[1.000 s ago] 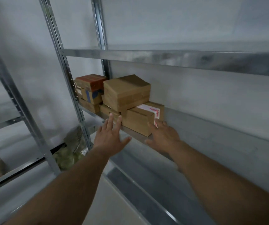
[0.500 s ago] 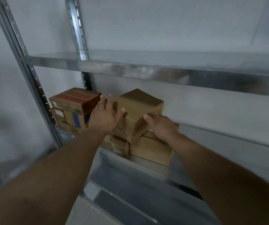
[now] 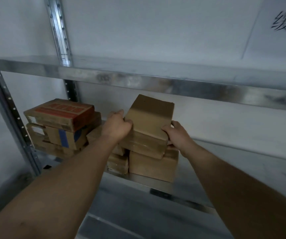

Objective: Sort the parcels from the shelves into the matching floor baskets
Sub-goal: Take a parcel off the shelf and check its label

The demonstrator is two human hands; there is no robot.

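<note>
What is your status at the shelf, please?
Left hand and right hand grip the top plain box. It sits atop lower boxes. Upper shelf beam close above.

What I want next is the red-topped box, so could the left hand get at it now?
Likely yes, once freed: the red-topped box lies uncovered, topmost, beside the left hand, which now grips the plain brown box.

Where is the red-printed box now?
Head view, left on the shelf: the red-printed box tops a stack, resting on the blue-taped box, left of the plain box the left hand and right hand grip.
</note>
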